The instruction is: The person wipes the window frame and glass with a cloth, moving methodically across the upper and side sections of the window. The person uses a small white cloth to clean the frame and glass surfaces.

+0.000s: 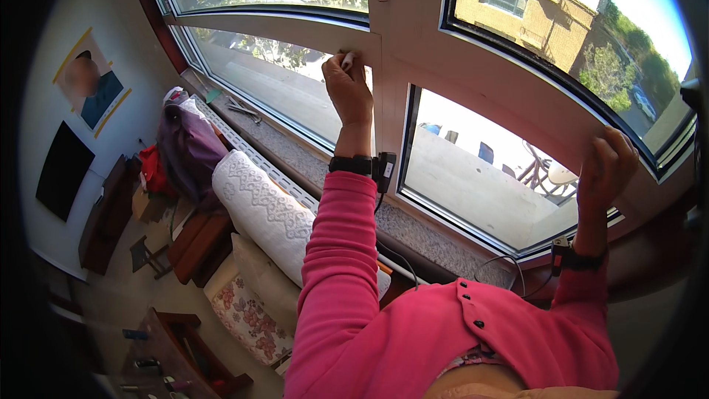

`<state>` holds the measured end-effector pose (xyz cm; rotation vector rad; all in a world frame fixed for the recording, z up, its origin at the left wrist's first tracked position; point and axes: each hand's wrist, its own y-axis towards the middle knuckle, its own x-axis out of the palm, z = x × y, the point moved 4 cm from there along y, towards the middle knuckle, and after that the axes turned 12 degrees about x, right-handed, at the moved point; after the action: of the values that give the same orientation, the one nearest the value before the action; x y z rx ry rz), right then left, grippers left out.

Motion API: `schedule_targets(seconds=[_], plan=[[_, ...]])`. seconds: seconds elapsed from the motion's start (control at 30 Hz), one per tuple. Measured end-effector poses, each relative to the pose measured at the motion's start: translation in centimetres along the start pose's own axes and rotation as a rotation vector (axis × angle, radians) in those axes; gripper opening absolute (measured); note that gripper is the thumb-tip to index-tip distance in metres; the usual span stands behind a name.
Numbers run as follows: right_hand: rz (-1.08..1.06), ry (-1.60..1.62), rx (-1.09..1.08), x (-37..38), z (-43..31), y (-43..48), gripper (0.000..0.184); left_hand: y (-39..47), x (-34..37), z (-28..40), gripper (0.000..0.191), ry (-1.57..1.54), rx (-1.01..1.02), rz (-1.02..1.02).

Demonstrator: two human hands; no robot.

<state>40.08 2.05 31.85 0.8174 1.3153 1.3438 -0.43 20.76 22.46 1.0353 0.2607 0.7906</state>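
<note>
My left hand (348, 86) is raised to the window frame (421, 50), its fingers curled around a small pale item (348, 61), perhaps a cloth; most of it is hidden in the fingers. Further right, my right hand (606, 163) is at the horizontal bar of the frame beside the lower right window pane (487, 177). Its fingers are bent and blurred, and whether they hold anything cannot be told. Both wrists wear black straps with small cabled devices. Above the hands are the upper panes, and the lower left pane (266, 83) lies left of my left hand.
Below the window runs a granite sill (421, 233) with metal tools (243, 108) on its left part. A white radiator (238, 144) stands under it, beside a sofa with a white patterned cover (260, 194) and a purple garment (191, 149). A wooden table (160, 349) is at lower left.
</note>
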Motion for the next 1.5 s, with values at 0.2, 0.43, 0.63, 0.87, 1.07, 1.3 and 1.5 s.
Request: schedule_targets(seconds=[0.2, 0.43, 0.63, 0.87, 1.07, 1.3, 1.5], plan=[[0.015, -0.012, -0.018, 0.1, 0.0, 0.1, 0.013, 5.2, -1.7, -6.5, 0.012, 0.024, -0.015, 0.045], [0.004, -0.028, 0.018, 0.1, -0.2, 0.2, 0.012, -0.2, -0.3, 1.6, 0.014, 0.137, 0.287, -0.247], [0.009, -0.024, 0.0, 0.1, 0.1, 0.0, 0.014, 2.4, -1.0, -1.9, 0.012, 0.004, 0.062, -0.088], [0.005, 0.025, 0.023, -0.1, 0.0, 0.3, 0.015, 5.2, -1.7, -4.4, 0.012, 0.033, 0.045, -0.171], [0.012, -0.016, 0.017, 0.0, -0.2, 0.3, 0.013, 2.2, -1.1, -2.7, 0.016, 0.061, 0.072, -0.211], [0.021, 0.006, 0.006, 0.1, 0.0, 0.2, 0.013, 6.0, -3.1, -9.5, 0.029, 0.043, -0.099, -0.155], [0.014, 0.014, 0.01, 0.1, -0.1, 0.2, 0.013, 5.8, -3.1, -8.9, 0.064, -0.011, -0.093, -0.315]])
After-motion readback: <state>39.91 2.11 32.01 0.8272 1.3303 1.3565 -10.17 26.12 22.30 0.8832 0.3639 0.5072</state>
